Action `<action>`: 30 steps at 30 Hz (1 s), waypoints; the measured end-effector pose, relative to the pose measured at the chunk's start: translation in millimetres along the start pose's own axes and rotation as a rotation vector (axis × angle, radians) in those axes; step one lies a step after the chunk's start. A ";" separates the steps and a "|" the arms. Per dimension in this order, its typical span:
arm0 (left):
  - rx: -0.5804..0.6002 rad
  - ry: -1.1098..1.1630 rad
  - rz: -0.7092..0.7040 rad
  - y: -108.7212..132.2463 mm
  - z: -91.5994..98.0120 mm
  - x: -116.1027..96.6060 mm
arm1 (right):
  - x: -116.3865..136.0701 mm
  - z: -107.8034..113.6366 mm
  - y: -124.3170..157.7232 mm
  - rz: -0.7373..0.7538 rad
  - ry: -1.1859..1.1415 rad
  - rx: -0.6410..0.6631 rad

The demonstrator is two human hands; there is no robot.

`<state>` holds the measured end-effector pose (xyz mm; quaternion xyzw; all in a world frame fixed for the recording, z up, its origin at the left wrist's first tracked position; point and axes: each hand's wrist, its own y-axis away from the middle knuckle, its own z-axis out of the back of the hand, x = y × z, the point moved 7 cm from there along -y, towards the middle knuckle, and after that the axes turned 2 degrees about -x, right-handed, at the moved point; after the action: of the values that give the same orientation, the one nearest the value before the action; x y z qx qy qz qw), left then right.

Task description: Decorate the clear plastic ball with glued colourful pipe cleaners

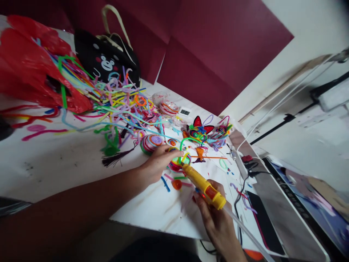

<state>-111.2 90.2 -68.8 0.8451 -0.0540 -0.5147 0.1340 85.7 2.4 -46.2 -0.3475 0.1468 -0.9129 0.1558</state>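
My left hand (159, 162) is closed on a small multicoloured pipe-cleaner craft piece (178, 162) with a green loop rising from it, resting on the white table (68, 163). My right hand (215, 214) grips a yellow hot glue gun (203, 185), its nozzle touching the craft piece. A clear glue stick (245, 233) sticks out of the gun's back end.
A big tangle of coloured pipe cleaners (109, 98) spills from a red plastic bag (29, 62) at the left. A black bear tote bag (109, 58) stands behind. Finished pipe-cleaner figures (207, 133), a wound ball (151, 142) and a small digital display (184, 112) lie beyond. A phone (263, 218) lies at the right.
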 end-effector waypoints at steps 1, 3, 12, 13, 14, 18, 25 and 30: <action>0.001 0.001 -0.007 -0.5 -0.1 0.0 | 0.0 0.0 0.9 -0.003 -0.001 0.006; -0.005 0.003 -0.019 -1.2 0.1 -0.4 | 1.2 -0.3 1.9 -0.014 0.002 0.026; 0.021 0.022 -0.040 2.1 -1.1 -3.3 | 5.4 3.1 1.3 0.006 0.051 0.038; 0.027 0.024 -0.044 2.5 -1.4 -3.3 | 5.0 3.3 1.4 0.012 0.056 0.042; 0.030 0.027 -0.047 2.7 -1.6 -3.2 | 4.5 3.2 1.5 0.015 0.060 0.049; 0.025 0.036 -0.047 2.7 -0.6 -2.4 | 4.8 3.0 0.8 0.030 0.046 0.052; -0.007 -0.011 -0.036 3.3 0.4 -2.9 | 7.3 4.5 -3.6 -0.027 0.008 0.028; 0.019 -0.001 -0.050 4.1 -2.4 -4.9 | 6.8 3.5 -2.8 -0.029 0.017 0.038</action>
<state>-111.2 87.9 -62.4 0.8472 -0.0379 -0.5177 0.1131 82.8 1.7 -38.6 -0.3390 0.1255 -0.9206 0.1477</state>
